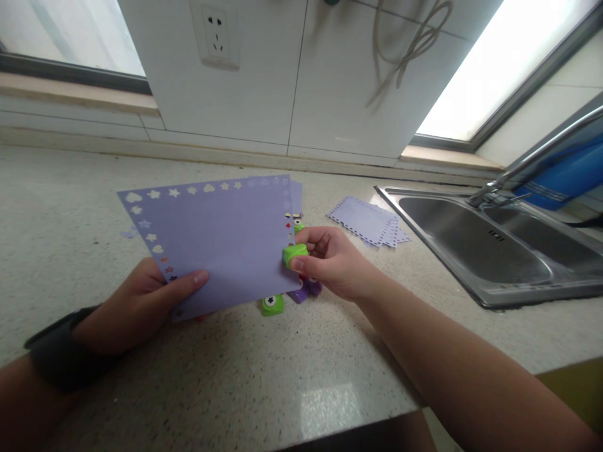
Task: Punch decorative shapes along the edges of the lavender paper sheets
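Observation:
My left hand [141, 301] pinches the lower left corner of a purple paper sheet [221, 238], thumb on top, and holds it just above the counter. Small shapes are punched along the sheet's top, left and right edges. My right hand [330, 260] grips a small green paper punch [295, 253] closed over the sheet's right edge. On the counter under the sheet lie another green punch [272, 304] and a purple punch [306, 290]. A black band sits on my left wrist [61, 351].
A stack of purple sheets with punched edges [367, 220] lies on the speckled counter [188, 376] near a steel sink [490, 251] with a tap [527, 160]. More purple paper shows behind the held sheet. A wall socket [217, 31] and a hanging cord [409, 44] are on the tiled wall.

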A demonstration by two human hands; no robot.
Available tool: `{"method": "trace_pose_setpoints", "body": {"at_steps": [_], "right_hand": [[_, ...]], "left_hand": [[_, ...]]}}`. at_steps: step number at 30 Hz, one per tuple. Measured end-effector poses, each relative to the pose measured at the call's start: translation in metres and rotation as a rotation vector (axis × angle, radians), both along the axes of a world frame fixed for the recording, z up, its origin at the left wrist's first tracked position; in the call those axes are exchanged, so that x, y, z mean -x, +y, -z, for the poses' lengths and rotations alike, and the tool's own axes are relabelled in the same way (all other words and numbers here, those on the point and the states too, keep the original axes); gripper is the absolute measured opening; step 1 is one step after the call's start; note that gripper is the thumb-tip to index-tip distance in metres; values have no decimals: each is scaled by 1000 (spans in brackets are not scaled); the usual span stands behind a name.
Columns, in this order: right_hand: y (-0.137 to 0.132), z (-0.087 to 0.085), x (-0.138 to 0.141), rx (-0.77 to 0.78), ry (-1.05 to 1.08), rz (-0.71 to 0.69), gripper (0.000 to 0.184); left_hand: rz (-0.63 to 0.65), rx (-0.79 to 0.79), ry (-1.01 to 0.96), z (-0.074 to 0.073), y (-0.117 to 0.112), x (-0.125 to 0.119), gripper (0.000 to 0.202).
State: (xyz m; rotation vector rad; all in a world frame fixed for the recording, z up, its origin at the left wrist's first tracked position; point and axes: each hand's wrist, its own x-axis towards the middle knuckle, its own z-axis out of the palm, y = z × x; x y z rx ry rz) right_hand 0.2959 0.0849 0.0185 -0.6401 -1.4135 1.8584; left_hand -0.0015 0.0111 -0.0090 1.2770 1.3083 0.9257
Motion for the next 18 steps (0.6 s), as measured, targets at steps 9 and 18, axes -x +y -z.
{"method": "trace_pose_setpoints", "body": {"at_steps": [9,18], "right_hand": [[-4,-2,4,-1,-46,51,34],[-8,-4,9,-11,-15,109,38]], "left_hand": [[27,9,-44,-2,-1,-1,22],[10,-16,10,-9,-2,-5,22]]}}
